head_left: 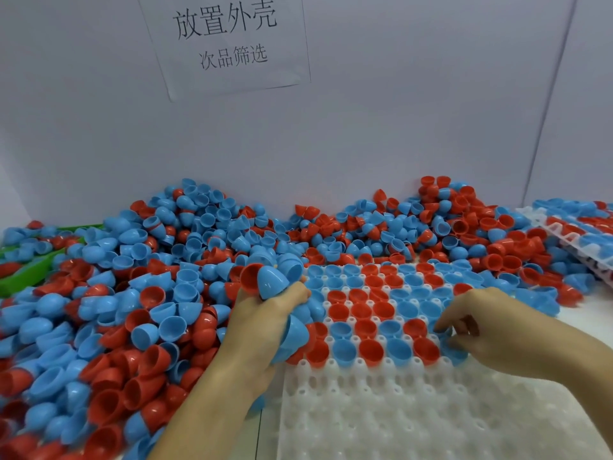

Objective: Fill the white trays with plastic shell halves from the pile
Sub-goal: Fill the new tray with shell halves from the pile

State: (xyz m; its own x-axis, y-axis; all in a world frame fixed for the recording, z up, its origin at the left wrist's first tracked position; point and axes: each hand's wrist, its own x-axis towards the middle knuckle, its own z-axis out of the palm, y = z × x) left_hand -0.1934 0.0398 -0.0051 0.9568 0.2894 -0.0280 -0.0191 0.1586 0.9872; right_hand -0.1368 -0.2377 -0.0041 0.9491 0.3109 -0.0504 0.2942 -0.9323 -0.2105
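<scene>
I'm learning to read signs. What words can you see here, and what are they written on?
"放置外壳": large top line on the white paper sheet stuck to the grey wall.
"次品筛选": smaller line beneath it, same sheet.
No writing shows on the red and blue plastic shell halves or the white plastic tray.

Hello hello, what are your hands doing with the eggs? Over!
Left hand gripping a bunch of shell halves. Right hand pinching a blue half into the white tray. Near rows unfilled. Pile crowds tray's left edge.
</scene>
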